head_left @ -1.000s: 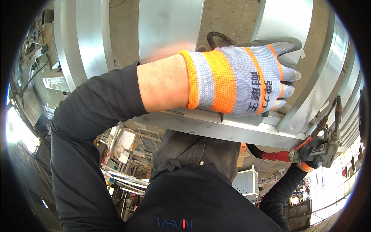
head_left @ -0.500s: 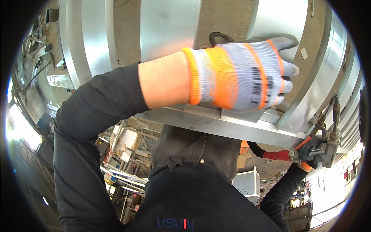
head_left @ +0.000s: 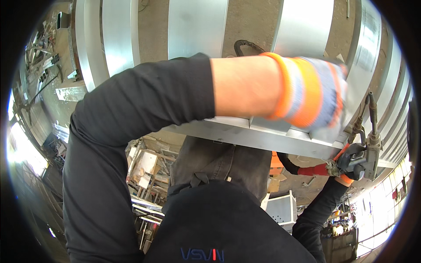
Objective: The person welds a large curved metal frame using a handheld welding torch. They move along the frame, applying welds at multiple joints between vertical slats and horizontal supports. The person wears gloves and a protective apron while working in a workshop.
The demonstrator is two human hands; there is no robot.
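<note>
My left hand (head_left: 316, 93), in a grey and orange knit glove, reaches across to the right over a silvery metal frame (head_left: 241, 135). Motion smears its fingers, so their pose and any contact with the metal cannot be made out. At the right, my right hand (head_left: 349, 160), also gloved, is wrapped round a grey welding gun (head_left: 373, 149). The gun's narrow nozzle points up and away, beside the frame's right end. A red-sleeved cable (head_left: 315, 170) runs from the gun toward the left, under the front rail.
Wide flat metal bars (head_left: 197, 30) stretch away from me in a row, with floor showing between them. A dark curved hose or clamp (head_left: 239, 46) lies between two bars. Below are a grey perforated box (head_left: 281, 209) and a cluttered rack of scrap (head_left: 144, 168).
My left arm has swept farther right across the frame, and the glove's fingers, spread before, are now blurred. The view has shifted slightly; my right hand still grips the welding gun.
</note>
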